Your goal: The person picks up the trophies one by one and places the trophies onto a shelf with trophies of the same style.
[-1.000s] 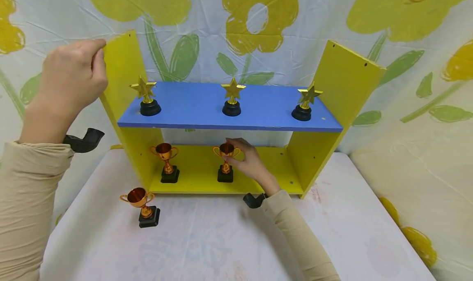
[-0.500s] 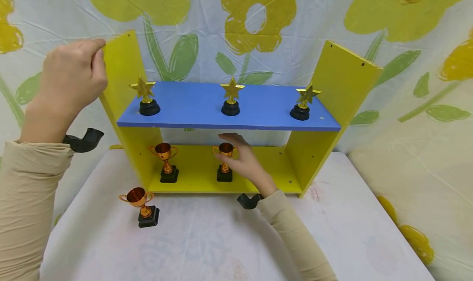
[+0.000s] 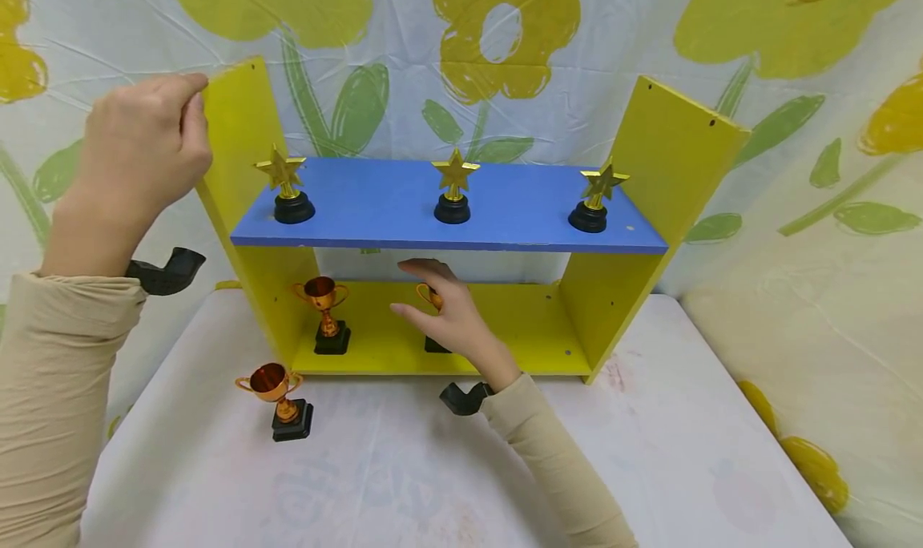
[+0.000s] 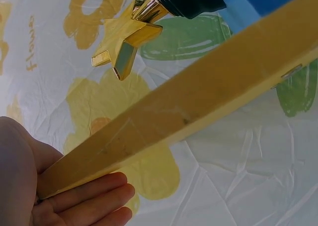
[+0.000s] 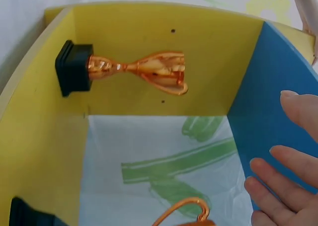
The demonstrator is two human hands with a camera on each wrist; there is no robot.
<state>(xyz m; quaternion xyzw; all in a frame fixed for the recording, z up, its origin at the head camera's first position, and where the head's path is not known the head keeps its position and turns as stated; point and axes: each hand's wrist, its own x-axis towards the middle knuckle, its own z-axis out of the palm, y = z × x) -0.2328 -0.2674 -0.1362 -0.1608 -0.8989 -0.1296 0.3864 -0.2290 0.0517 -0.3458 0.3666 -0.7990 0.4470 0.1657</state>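
My left hand (image 3: 140, 143) grips the top corner of the shelf's yellow left side panel (image 3: 245, 123); the left wrist view has the panel (image 4: 164, 102) between thumb and fingers. My right hand (image 3: 450, 312) is in the lower compartment, thumb and fingers spread with nothing between them. It partly hides a bronze trophy cup (image 3: 430, 296) standing mid-shelf. Another bronze trophy cup (image 3: 324, 296) stands upright to its left on the yellow bottom board (image 3: 382, 332). In the right wrist view, the hand (image 5: 288, 186) is near the blue board (image 5: 273, 87).
On the blue upper board (image 3: 368, 195) stand three gold star trophies, left (image 3: 288, 187), middle (image 3: 453, 187) and right (image 3: 597, 199). A third bronze trophy cup (image 3: 277, 392) stands on the white tablecloth (image 3: 360, 468), before the shelf's left front. A flowered cloth (image 3: 577, 51) hangs behind.
My right hand has let go of the middle trophy cup, spread its fingers and shifted left across the front of it. The cup stays in place. My left hand has kept its grip.
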